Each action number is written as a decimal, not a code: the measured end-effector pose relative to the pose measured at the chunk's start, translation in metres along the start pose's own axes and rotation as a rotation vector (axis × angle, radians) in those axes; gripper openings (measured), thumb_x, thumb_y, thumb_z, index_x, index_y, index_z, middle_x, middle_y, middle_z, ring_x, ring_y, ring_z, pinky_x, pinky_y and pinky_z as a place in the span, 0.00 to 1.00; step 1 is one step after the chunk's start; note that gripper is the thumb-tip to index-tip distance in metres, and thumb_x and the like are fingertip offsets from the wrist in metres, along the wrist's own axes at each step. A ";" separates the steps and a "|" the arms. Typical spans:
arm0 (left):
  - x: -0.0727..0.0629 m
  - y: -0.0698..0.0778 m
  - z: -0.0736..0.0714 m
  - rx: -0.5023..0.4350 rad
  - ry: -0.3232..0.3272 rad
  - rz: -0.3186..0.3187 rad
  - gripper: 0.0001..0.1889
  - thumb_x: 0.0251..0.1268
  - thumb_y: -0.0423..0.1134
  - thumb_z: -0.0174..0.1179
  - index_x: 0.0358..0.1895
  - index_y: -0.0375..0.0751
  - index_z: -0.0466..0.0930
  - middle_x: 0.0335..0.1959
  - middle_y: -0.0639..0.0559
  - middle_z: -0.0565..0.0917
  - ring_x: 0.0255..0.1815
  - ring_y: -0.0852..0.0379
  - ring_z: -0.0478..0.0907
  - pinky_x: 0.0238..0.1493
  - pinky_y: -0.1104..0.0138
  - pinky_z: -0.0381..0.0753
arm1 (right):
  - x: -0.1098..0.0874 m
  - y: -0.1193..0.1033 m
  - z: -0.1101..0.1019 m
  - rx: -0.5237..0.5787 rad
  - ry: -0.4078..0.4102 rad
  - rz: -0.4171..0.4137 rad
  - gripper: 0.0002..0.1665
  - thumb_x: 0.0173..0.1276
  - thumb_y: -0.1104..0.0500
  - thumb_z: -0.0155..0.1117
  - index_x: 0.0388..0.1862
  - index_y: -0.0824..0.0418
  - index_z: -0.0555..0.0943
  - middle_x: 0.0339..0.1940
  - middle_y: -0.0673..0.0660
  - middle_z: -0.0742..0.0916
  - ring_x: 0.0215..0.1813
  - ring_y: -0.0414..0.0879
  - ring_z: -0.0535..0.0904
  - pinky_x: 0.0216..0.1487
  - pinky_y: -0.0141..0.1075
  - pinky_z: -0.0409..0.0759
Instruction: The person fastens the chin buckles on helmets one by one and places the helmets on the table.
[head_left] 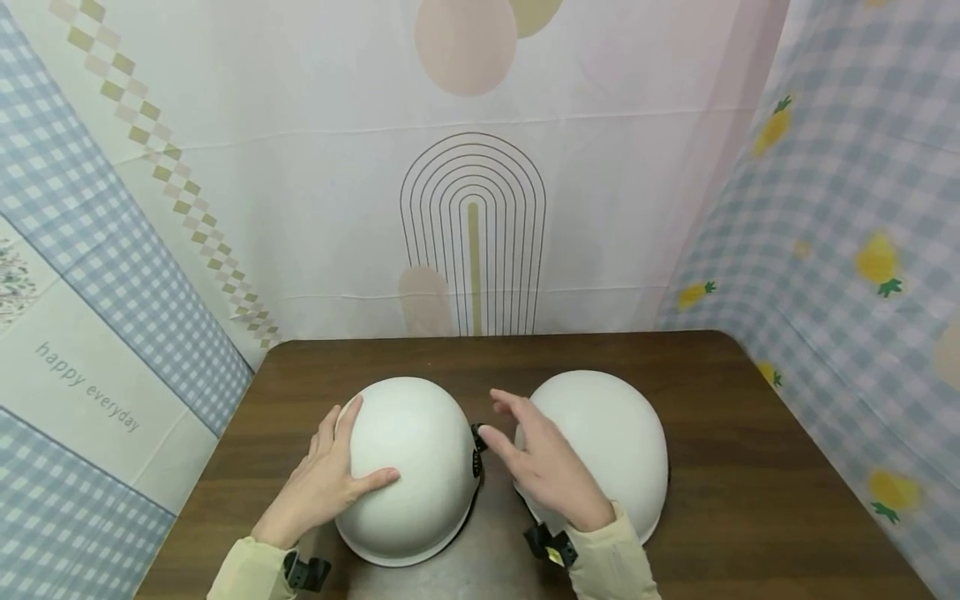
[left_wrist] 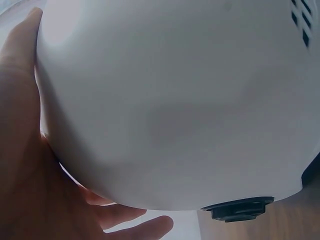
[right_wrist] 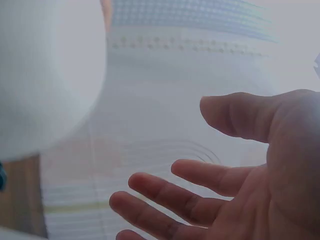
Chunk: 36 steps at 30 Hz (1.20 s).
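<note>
A white helmet (head_left: pixel 408 467) sits dome up on the left of the table, with small dark fittings on its right side. In the left wrist view, dark slots and a black round fitting (left_wrist: pixel 239 209) show on its shell. My left hand (head_left: pixel 322 475) rests on its left side, thumb and fingers spread over the curve. A second white helmet (head_left: pixel 611 442) stands dome up on the right. My right hand (head_left: pixel 540 458) is raised between the two helmets, overlapping the second one in the head view. Its fingers are spread and nothing lies in the palm.
Both helmets stand on a dark brown wooden table (head_left: pixel 720 400). A white printed cloth (head_left: pixel 337 208) hangs behind it. Blue checked cloths hang at the left and right, the right one with yellow pineapples (head_left: pixel 877 258). Each wrist wears a small black device (head_left: pixel 551 546).
</note>
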<state>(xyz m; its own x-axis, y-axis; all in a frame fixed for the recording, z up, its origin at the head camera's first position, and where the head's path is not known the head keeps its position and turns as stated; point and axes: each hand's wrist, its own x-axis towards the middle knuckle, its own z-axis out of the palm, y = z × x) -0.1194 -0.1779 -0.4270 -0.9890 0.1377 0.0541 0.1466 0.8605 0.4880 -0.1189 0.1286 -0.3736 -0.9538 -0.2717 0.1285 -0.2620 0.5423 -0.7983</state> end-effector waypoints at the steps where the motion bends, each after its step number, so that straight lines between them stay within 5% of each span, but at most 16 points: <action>1: 0.000 0.000 0.000 0.000 -0.001 0.000 0.61 0.47 0.77 0.59 0.79 0.52 0.38 0.73 0.28 0.48 0.67 0.25 0.56 0.49 0.30 0.66 | -0.002 0.001 -0.006 0.008 0.023 0.002 0.36 0.71 0.37 0.55 0.72 0.52 0.67 0.61 0.53 0.79 0.64 0.47 0.72 0.63 0.51 0.68; 12: 0.002 -0.001 -0.004 0.015 -0.010 0.002 0.63 0.47 0.78 0.57 0.79 0.48 0.37 0.72 0.25 0.48 0.66 0.22 0.57 0.53 0.29 0.60 | -0.033 0.029 -0.070 -0.079 0.266 -0.044 0.29 0.75 0.47 0.56 0.70 0.57 0.68 0.62 0.58 0.77 0.64 0.54 0.70 0.60 0.52 0.66; 18: 0.004 0.002 -0.008 0.019 -0.020 0.007 0.64 0.47 0.78 0.57 0.79 0.47 0.35 0.73 0.25 0.46 0.68 0.22 0.53 0.55 0.27 0.56 | -0.043 0.046 -0.091 -0.116 0.244 0.090 0.35 0.75 0.42 0.52 0.74 0.58 0.64 0.66 0.61 0.72 0.67 0.60 0.64 0.61 0.57 0.64; 26: 0.010 0.018 -0.010 0.003 0.044 0.073 0.63 0.48 0.75 0.60 0.78 0.40 0.39 0.75 0.27 0.45 0.74 0.29 0.43 0.64 0.33 0.49 | -0.048 0.070 -0.105 -0.149 0.204 0.221 0.41 0.75 0.38 0.48 0.76 0.61 0.58 0.73 0.66 0.63 0.72 0.66 0.55 0.60 0.66 0.60; 36: 0.020 0.053 -0.003 -0.130 0.180 0.202 0.45 0.62 0.57 0.64 0.75 0.38 0.55 0.76 0.35 0.48 0.77 0.37 0.38 0.68 0.37 0.43 | -0.048 0.087 -0.100 -0.179 0.163 0.271 0.44 0.74 0.35 0.47 0.76 0.62 0.57 0.73 0.67 0.61 0.72 0.65 0.55 0.59 0.67 0.62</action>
<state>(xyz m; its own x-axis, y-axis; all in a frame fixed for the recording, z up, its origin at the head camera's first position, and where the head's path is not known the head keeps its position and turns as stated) -0.1314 -0.1308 -0.3971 -0.9295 0.2005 0.3095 0.3483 0.7527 0.5587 -0.1108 0.2680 -0.3906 -0.9993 0.0235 0.0305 -0.0048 0.7118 -0.7024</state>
